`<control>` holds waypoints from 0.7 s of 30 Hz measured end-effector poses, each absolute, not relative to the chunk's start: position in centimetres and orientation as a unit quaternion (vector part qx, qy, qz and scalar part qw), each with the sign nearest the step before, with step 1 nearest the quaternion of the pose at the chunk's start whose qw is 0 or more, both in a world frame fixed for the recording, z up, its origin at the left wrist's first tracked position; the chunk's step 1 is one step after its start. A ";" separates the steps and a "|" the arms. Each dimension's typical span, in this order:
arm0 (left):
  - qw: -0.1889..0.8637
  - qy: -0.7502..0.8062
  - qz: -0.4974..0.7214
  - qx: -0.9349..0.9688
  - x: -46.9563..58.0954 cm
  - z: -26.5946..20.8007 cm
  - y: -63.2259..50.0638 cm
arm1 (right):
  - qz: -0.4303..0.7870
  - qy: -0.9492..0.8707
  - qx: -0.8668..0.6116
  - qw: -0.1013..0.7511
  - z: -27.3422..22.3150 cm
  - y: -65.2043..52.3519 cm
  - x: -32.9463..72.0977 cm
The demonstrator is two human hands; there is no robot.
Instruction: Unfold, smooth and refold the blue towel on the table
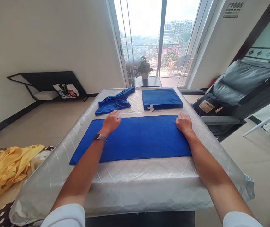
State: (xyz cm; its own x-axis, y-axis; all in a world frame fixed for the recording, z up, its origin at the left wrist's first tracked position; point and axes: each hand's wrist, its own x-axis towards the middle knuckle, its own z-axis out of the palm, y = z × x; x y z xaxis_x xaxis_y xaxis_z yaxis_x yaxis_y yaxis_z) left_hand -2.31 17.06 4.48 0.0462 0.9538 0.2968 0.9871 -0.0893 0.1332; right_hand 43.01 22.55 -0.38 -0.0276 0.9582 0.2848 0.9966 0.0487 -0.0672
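A blue cloth [141, 138], looking like a towel, lies spread flat in a long rectangle across the covered table. At its far edge, left of the middle, my left hand [112, 122] rests with fingers stretched out; a watch is on that wrist. My right hand [184, 122] lies on the cloth's far right corner, fingers laid over the edge. Beyond the left hand is a crumpled blue cloth [114, 102], untouched. Farther back on the right sits a neat stack of folded blue cloths [162, 98] with a white tag showing.
A silvery quilted cover [146, 179] drapes over the table. A grey recliner [241, 85] stands close on the right. Yellow fabric [9, 170] lies at the lower left. Past the far end, a potted plant [144, 66] stands on a chair before the glass door.
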 end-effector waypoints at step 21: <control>-0.037 -0.594 -0.075 -0.800 6.4 -0.9 18.0 | 0.058 -0.862 -0.493 0.103 1.3 18.4 28.0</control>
